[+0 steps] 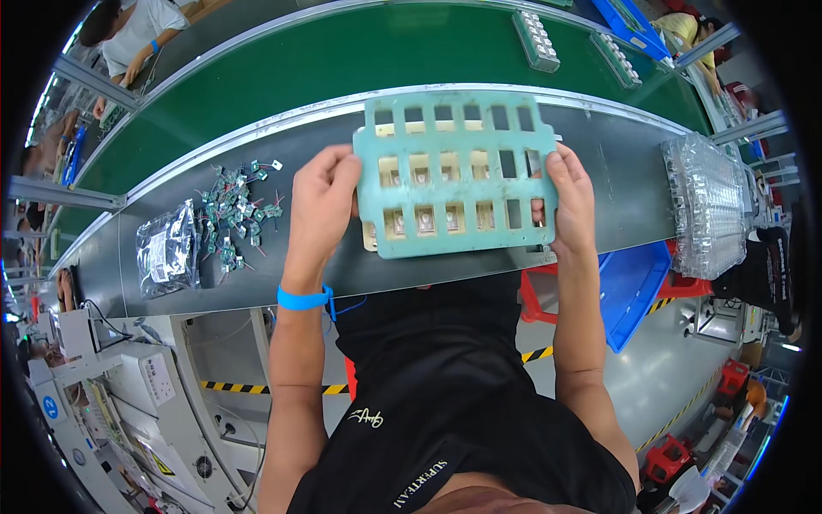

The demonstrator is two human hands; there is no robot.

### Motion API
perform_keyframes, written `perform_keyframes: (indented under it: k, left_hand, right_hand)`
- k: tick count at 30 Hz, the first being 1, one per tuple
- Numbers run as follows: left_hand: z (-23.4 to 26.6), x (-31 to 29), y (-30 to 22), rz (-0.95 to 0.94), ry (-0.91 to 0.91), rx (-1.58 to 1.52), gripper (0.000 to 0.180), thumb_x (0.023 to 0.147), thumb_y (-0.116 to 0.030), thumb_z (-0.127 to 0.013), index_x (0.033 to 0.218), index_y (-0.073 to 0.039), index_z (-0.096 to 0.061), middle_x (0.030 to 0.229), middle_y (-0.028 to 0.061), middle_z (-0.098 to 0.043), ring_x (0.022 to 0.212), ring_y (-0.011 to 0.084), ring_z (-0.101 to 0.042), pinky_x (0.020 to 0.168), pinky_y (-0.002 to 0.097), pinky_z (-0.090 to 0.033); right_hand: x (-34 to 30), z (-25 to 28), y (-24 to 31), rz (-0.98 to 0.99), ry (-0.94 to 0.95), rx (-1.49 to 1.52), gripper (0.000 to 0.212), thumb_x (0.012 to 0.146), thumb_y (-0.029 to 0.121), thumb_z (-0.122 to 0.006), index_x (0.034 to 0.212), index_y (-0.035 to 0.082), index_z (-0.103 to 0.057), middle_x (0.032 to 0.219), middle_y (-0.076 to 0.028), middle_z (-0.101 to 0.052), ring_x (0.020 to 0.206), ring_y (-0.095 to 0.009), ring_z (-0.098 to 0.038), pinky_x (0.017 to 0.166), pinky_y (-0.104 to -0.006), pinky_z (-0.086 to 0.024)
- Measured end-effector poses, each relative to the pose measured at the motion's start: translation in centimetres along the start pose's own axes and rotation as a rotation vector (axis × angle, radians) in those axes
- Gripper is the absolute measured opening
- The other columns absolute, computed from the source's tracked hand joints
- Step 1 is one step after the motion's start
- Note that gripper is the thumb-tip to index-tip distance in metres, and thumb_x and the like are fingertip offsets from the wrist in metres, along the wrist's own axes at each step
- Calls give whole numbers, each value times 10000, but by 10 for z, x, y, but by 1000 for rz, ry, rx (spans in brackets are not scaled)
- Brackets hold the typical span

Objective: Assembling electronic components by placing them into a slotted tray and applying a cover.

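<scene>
Between my two hands is a teal flat panel point(454, 190) with rows of rectangular cutouts, held above the grey workbench. Cream-coloured parts point(370, 237) lie behind it and show through most of the openings; the rightmost openings show none. My left hand point(324, 201) pinches the panel's left edge, with a blue band around that wrist. Gripping the right edge is my right hand point(571, 197), its thumb on top and some fingertips visible through a cutout. Left of my left hand lies a loose pile of small green circuit boards point(231, 214) with wires.
A silver bag point(167, 253) lies beside the boards. Beyond the bench runs a green conveyor point(342, 77) carrying two filled trays point(538, 41). Stacked clear plastic trays point(706, 206) stand at the right end, near a blue bin point(634, 295). Other people sit across the line.
</scene>
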State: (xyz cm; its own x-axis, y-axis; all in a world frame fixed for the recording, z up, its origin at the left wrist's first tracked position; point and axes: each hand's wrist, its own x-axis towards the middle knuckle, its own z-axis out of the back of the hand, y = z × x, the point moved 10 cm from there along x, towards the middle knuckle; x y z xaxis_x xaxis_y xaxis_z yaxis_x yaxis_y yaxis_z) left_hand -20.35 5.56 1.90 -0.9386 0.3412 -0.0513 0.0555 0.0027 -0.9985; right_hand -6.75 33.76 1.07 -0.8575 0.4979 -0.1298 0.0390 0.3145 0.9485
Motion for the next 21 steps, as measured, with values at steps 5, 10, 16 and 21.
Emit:
perform_keyframes:
  k: [5, 10, 16, 21]
  left_hand:
    - [15, 11, 40, 117, 29, 28, 235, 944, -146, -579, 971, 69, -671, 686, 11, -611, 522, 46, -494, 467, 218, -375]
    - [25, 23, 57, 107, -26, -5, 257, 938, -151, -594, 1011, 82, -674, 687, 14, -624, 520, 45, -495, 467, 214, -377]
    - [24, 23, 58, 71, -41, 10, 258, 936, -141, -598, 1030, 89, -666, 719, 27, -649, 523, 43, -504, 465, 215, -379]
    - [25, 21, 65, 83, -37, -13, 277, 936, -141, -598, 1067, 98, -646, 727, 31, -655, 518, 45, -504, 464, 216, -381]
  right_hand:
    - [18, 9, -27, 56, -107, -135, 268, 990, 169, -584, 1172, -27, -598, 999, -60, -663, 870, -88, -592, 783, -237, -478]
    - [18, 8, -40, 11, -70, -333, 292, 977, 161, -594, 1162, -59, -647, 965, -37, -663, 834, -73, -569, 741, -227, -456]
    - [20, 7, -46, 24, -49, -403, 320, 974, 172, -596, 1184, -65, -640, 933, -29, -660, 819, -65, -561, 733, -227, -456]
    - [21, 6, -44, 70, -45, -494, 323, 973, 177, -598, 1185, -63, -641, 907, -28, -660, 797, -61, -558, 720, -231, -461]
